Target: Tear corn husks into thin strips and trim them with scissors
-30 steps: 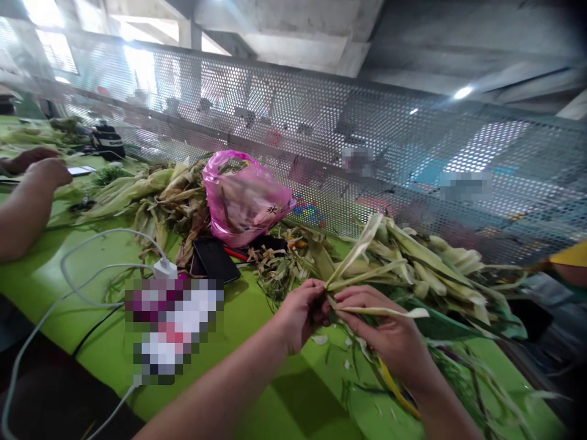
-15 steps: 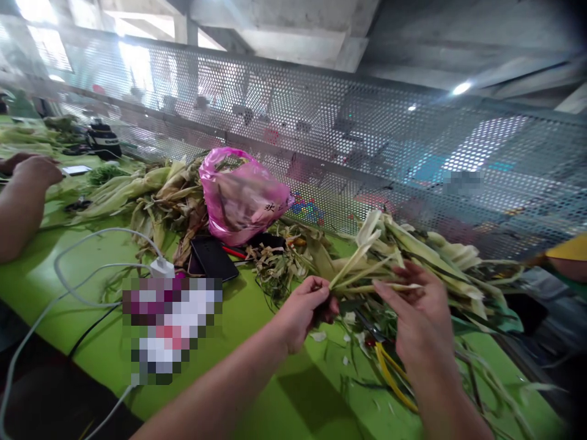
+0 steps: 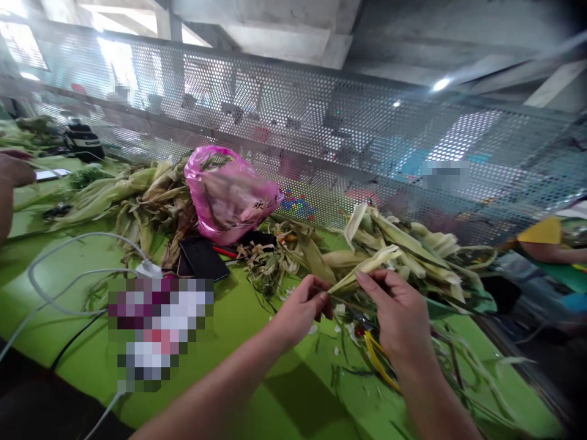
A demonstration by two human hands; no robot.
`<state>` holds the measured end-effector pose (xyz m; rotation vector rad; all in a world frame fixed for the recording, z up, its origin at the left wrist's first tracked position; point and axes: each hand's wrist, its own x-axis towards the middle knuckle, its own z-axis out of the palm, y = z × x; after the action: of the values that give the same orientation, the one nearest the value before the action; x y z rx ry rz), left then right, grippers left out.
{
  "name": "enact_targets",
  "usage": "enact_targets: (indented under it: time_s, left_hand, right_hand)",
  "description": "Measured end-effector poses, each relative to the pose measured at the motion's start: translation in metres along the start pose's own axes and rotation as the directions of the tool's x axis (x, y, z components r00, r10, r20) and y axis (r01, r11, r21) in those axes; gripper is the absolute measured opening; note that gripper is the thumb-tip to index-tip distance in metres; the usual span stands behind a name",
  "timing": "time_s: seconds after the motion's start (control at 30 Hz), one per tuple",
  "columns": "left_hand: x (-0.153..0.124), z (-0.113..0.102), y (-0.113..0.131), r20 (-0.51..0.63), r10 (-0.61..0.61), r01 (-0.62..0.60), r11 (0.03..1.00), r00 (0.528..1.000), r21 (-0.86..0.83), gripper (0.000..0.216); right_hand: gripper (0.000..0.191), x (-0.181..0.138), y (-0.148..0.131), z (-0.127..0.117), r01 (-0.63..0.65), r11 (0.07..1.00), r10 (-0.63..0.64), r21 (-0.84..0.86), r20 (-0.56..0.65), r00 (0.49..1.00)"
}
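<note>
Between my hands is a pale yellow-green corn husk strip (image 3: 367, 266), narrow at the left and wider toward the upper right. My left hand (image 3: 306, 305) pinches its narrow end between thumb and fingers. Against its wider part my right hand (image 3: 397, 305) presses thumb and fingertips, gripping it from the right. Just behind lies a heap of corn husks (image 3: 413, 235). Below the right hand, yellow-handled scissors (image 3: 378, 360) lie partly hidden on the green table (image 3: 257, 379), among small pale scraps.
A pink plastic bag (image 3: 229, 195) stands at the back, beside dried husks (image 3: 151, 189). A black phone (image 3: 204, 258) and a white charger with cable (image 3: 149, 269) lie at the left. A perforated metal screen (image 3: 293, 134) runs behind. Another person's hand (image 3: 16, 171) shows at far left.
The several spread husk strips between my hands now look gathered into one narrow piece. My right hand has closed from spread fingers onto it. The whole view has shifted slightly.
</note>
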<state>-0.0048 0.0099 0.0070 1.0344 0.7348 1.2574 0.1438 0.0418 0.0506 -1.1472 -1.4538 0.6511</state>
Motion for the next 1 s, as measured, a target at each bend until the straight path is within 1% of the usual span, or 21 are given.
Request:
enact_targets:
  time_s: [0.07,0.17,0.27,0.33,0.4,0.47,0.53,0.57,0.6,0.67,0.77,0.83,0.87,0.93,1.0]
  left_hand:
    - [0.000,-0.001,-0.001,-0.022,-0.028,0.028,0.999,0.999,-0.017,0.025]
    - [0.001,-0.002,-0.005,-0.051,-0.040,0.036,0.996,0.998,-0.082,0.033]
    - [0.003,-0.003,-0.009,-0.062,-0.044,0.035,0.989,0.997,-0.146,0.035]
    - [0.004,-0.003,-0.010,-0.071,-0.047,0.035,0.987,0.996,-0.157,0.035]
    - [0.005,-0.002,-0.009,-0.088,-0.042,0.028,0.988,0.995,-0.152,0.034]
    - [0.005,-0.002,-0.007,-0.107,-0.003,-0.011,0.992,0.994,-0.127,0.033]
    - [0.004,-0.003,-0.006,-0.095,0.061,-0.067,0.996,0.994,-0.061,0.034]
    - [0.004,-0.003,-0.006,-0.078,0.079,-0.081,0.996,0.994,-0.026,0.034]
    - [0.003,-0.004,-0.006,-0.058,0.073,-0.073,0.997,0.996,-0.005,0.035]
    - [0.002,-0.005,-0.006,-0.033,0.001,-0.002,0.999,0.999,-0.033,0.037]
    - [0.002,-0.006,-0.005,-0.044,-0.120,0.112,0.981,0.992,-0.157,0.041]
    - [0.003,-0.005,-0.003,-0.055,-0.144,0.129,0.967,0.988,-0.219,0.042]
    - [0.003,-0.005,-0.002,-0.054,-0.146,0.129,0.962,0.988,-0.242,0.043]
    - [0.004,-0.005,-0.002,-0.051,-0.137,0.119,0.957,0.989,-0.264,0.043]
    - [0.004,-0.005,-0.002,-0.059,-0.129,0.111,0.964,0.990,-0.243,0.041]
  right_hand:
    - [0.019,-0.001,-0.002,0.000,0.040,0.999,-0.040,0.024,0.006,0.999]
    - [0.014,-0.007,-0.008,0.002,0.066,0.997,-0.070,0.049,0.086,0.994]
    - [0.016,-0.014,-0.013,0.006,-0.020,0.994,-0.005,0.111,0.222,0.975]
    - [0.015,-0.019,-0.013,0.010,-0.077,0.983,0.025,0.165,0.296,0.955]
    - [0.012,-0.023,-0.012,0.014,-0.087,0.979,0.015,0.186,0.357,0.934]
    - [0.010,-0.025,-0.012,0.016,-0.068,0.983,-0.006,0.173,0.393,0.920]
    - [0.011,-0.024,-0.014,0.016,-0.067,0.983,-0.004,0.170,0.388,0.922]
    - [0.011,-0.022,-0.015,0.015,-0.073,0.982,0.003,0.176,0.369,0.929]
    - [0.012,-0.020,-0.016,0.014,-0.075,0.980,0.008,0.183,0.342,0.940]
    - [0.015,-0.014,-0.016,0.010,-0.064,0.980,0.008,0.188,0.286,0.958]
    - [0.021,-0.006,-0.011,0.003,-0.002,0.988,-0.030,0.156,0.203,0.979]
    - [0.021,-0.002,-0.006,0.000,0.030,0.997,-0.040,0.075,0.143,0.989]
    - [0.021,-0.001,-0.004,-0.002,0.021,1.000,-0.022,0.011,0.132,0.991]
    - [0.025,0.001,-0.001,-0.002,-0.035,0.995,0.051,-0.098,0.171,0.984]
    - [0.030,0.001,0.001,0.000,-0.084,0.989,0.111,-0.123,0.237,0.965]
